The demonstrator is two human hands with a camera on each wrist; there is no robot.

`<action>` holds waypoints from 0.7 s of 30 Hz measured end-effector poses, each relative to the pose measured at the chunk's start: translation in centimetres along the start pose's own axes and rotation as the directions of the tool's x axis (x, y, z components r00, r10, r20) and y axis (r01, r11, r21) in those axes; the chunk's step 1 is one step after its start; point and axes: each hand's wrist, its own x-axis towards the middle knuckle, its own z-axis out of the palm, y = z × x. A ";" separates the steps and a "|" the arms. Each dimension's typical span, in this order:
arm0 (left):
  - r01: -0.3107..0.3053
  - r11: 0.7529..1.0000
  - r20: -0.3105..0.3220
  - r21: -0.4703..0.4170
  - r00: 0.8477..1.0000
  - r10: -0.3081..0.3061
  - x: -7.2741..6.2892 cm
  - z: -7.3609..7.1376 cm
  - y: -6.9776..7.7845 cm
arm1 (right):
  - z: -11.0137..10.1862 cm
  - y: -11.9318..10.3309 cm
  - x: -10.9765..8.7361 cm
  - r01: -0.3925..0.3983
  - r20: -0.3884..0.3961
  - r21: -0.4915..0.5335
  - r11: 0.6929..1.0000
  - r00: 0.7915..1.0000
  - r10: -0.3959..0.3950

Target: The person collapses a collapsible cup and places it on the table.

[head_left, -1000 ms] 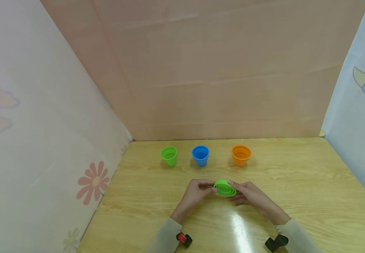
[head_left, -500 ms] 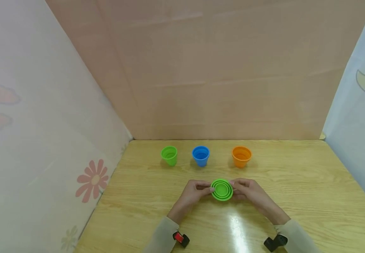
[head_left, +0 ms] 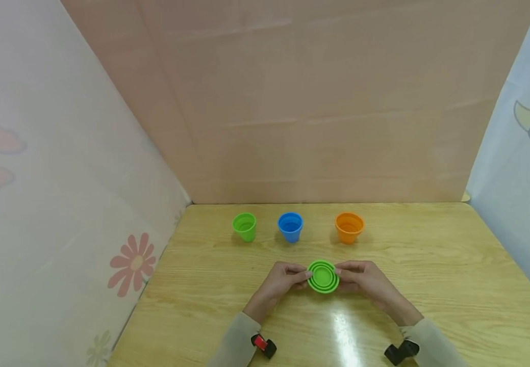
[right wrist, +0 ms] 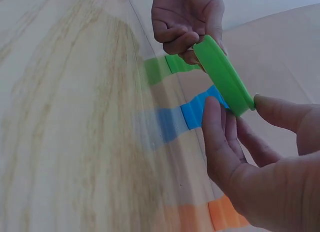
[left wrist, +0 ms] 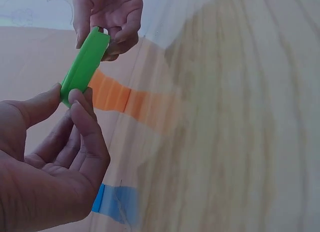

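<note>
A green collapsible cup (head_left: 323,277), folded flat into concentric rings, is held up between both hands above the table. My left hand (head_left: 280,281) pinches its left rim, thumb on the near face and fingers behind. On the opposite rim, my right hand (head_left: 364,283) pinches in the same way. Edge-on in the left wrist view, the flat cup (left wrist: 86,66) looks like a thin disc with a raised lip. The right wrist view also shows the cup (right wrist: 223,74) from its side, gripped at both ends.
Behind the hands, a green cup (head_left: 245,227), a blue cup (head_left: 290,227) and an orange cup (head_left: 349,228) stand expanded and upright in a row on the wooden table (head_left: 430,255). A brown backdrop (head_left: 320,112) rises at the table's far edge, with pale printed sheets at both sides.
The flat green cup was tilted a second ago; its open face has turned toward the head camera. Both hands keep their pinch, with the right fingers shifted slightly along the rim.
</note>
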 end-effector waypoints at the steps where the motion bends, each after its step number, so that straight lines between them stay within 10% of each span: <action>1: 0.001 1.000 -0.001 0.002 1.000 -0.001 0.0 0.0 0.0 | 0.0 0.1 0.0 0.002 0.007 0.006 1.000 1.000 -0.002; 21: 0.050 0.988 0.120 -0.144 0.992 -0.033 0.3 0.2 0.3 | -0.4 0.5 -0.3 0.026 0.092 0.114 0.993 0.995 -0.037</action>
